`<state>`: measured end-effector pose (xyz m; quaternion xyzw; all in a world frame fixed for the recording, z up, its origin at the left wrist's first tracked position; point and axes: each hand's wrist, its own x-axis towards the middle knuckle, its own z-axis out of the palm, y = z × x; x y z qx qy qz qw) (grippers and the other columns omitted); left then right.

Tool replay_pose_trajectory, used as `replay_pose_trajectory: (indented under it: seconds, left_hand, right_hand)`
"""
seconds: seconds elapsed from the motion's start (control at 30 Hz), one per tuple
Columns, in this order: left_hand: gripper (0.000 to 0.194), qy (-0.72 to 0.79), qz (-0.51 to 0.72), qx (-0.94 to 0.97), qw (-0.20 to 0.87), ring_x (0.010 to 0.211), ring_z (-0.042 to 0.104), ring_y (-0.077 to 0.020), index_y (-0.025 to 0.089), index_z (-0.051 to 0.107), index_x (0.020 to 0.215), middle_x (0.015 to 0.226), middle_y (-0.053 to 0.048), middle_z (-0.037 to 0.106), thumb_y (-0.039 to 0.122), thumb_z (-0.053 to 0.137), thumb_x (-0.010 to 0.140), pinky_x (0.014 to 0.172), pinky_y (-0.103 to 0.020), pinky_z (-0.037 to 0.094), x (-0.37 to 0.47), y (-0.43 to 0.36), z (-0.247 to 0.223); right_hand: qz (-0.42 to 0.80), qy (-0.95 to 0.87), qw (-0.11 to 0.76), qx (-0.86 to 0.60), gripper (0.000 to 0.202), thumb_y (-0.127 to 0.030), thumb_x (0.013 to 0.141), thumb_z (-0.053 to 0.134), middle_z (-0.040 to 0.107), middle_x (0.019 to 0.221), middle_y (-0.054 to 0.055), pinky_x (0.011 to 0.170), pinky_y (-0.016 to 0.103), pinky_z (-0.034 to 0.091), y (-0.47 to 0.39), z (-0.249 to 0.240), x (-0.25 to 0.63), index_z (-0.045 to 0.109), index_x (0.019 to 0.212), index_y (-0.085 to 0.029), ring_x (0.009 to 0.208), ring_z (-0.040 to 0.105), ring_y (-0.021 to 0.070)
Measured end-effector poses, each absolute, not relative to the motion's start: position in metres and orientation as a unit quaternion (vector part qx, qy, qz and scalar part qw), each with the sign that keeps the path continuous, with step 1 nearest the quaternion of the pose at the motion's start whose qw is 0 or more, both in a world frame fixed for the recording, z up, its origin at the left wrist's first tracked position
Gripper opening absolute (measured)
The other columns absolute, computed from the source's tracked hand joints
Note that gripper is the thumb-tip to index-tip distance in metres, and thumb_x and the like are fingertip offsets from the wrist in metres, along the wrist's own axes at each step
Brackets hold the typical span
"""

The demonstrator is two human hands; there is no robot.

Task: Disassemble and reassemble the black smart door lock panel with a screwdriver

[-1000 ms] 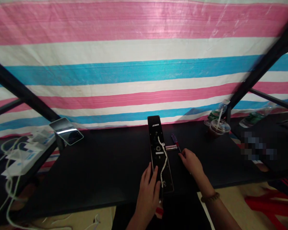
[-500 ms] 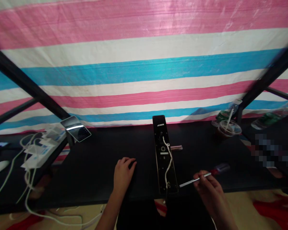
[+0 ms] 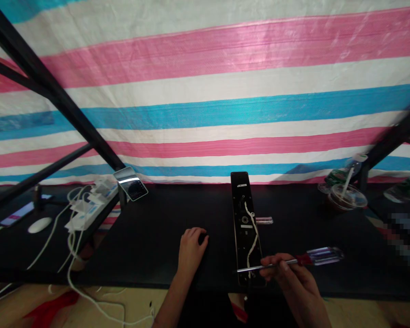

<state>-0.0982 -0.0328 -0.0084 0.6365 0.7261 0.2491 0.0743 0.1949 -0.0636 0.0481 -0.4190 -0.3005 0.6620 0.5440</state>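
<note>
A screwdriver (image 3: pixel 315 256) with a clear, red-collared handle is in my right hand (image 3: pixel 295 278), fingers closed around its shaft. Its tip points left, over the lower end of a long black panel (image 3: pixel 241 193) that looks like a door lock body; I cannot tell whether the two touch. A white cable (image 3: pixel 254 241) runs along the panel's upper face, and its dark end hangs past the table's front edge. My left hand (image 3: pixel 192 248) rests on the black table to the left of the panel, thumb apart from the fingers, holding nothing.
A small flat pinkish packet (image 3: pixel 264 220) lies beside the panel. At the back right stand a drink cup with a straw (image 3: pixel 348 197) and a plastic bottle. A phone (image 3: pixel 131 184) leans at the back left, near a power strip (image 3: pixel 89 210) with white cables and a mouse (image 3: pixel 40 225).
My right hand has brought the screwdriver leftward, its tip now over the panel's lower end. The view has shifted left. My left hand stays resting on the table.
</note>
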Motion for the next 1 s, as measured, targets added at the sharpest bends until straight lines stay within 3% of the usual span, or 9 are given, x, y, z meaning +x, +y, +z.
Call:
replay_pose_trajectory:
  seconds: [0.1,0.27,0.43,0.67,0.87,1.0]
  left_hand:
    - [0.027,0.730,0.251,0.632,0.069,0.098,0.063,-0.0251,0.023,0.073,0.113,0.106,-0.006,0.072,0.027,0.057,0.092,0.086,-0.040,0.049,-0.097,-0.033,-0.011]
    - [0.023,0.730,0.251,0.634,0.059,0.091,0.064,-0.0247,0.024,0.078,0.098,0.096,-0.006,0.072,0.027,0.056,0.093,0.080,-0.040,0.048,-0.097,-0.029,-0.014]
    - [0.024,0.724,0.256,0.638,0.057,0.093,0.064,-0.0245,0.023,0.076,0.095,0.097,-0.006,0.071,0.025,0.052,0.095,0.081,-0.039,0.048,-0.097,-0.028,-0.016]
    - [0.024,0.732,0.277,0.619,0.069,0.097,0.062,-0.0256,0.020,0.073,0.110,0.102,-0.009,0.069,0.025,0.054,0.095,0.088,-0.041,0.050,-0.099,-0.030,-0.018]
    - [0.020,0.728,0.294,0.613,0.087,0.089,0.062,-0.0257,0.021,0.073,0.089,0.091,-0.007,0.069,0.024,0.054,0.093,0.084,-0.041,0.051,-0.101,-0.028,-0.018]
    - [0.021,0.716,0.325,0.608,0.112,0.090,0.064,-0.0245,0.020,0.071,0.091,0.093,-0.006,0.071,0.026,0.050,0.095,0.084,-0.039,0.051,-0.103,-0.035,-0.004]
  right_hand:
    - [0.672,-0.324,0.529,-0.404,0.028,-0.045,0.080,0.080,0.078,0.092,0.012,0.068,0.035,0.061,-0.063,0.048,0.185,0.076,0.089,-0.019,0.075,0.075,0.0246]
    - [0.667,-0.355,0.506,-0.415,0.033,-0.049,0.079,0.080,0.077,0.091,0.014,0.067,0.034,0.060,-0.066,0.043,0.182,0.077,0.088,-0.018,0.072,0.073,0.0238]
    - [0.647,-0.341,0.529,-0.430,0.031,-0.048,0.077,0.082,0.077,0.089,0.012,0.067,0.034,0.059,-0.067,0.037,0.191,0.077,0.086,-0.019,0.071,0.073,0.0228]
    - [0.642,-0.333,0.529,-0.444,0.031,-0.048,0.075,0.083,0.077,0.092,0.013,0.067,0.034,0.061,-0.064,0.045,0.198,0.078,0.084,-0.018,0.072,0.073,0.0238]
    - [0.650,-0.357,0.525,-0.419,0.029,-0.047,0.079,0.081,0.077,0.090,0.012,0.066,0.033,0.060,-0.062,0.045,0.189,0.078,0.084,-0.019,0.071,0.072,0.0224]
    - [0.644,-0.363,0.530,-0.415,0.029,-0.048,0.079,0.080,0.077,0.089,0.013,0.066,0.032,0.060,-0.062,0.044,0.185,0.078,0.086,-0.019,0.070,0.072,0.0221]
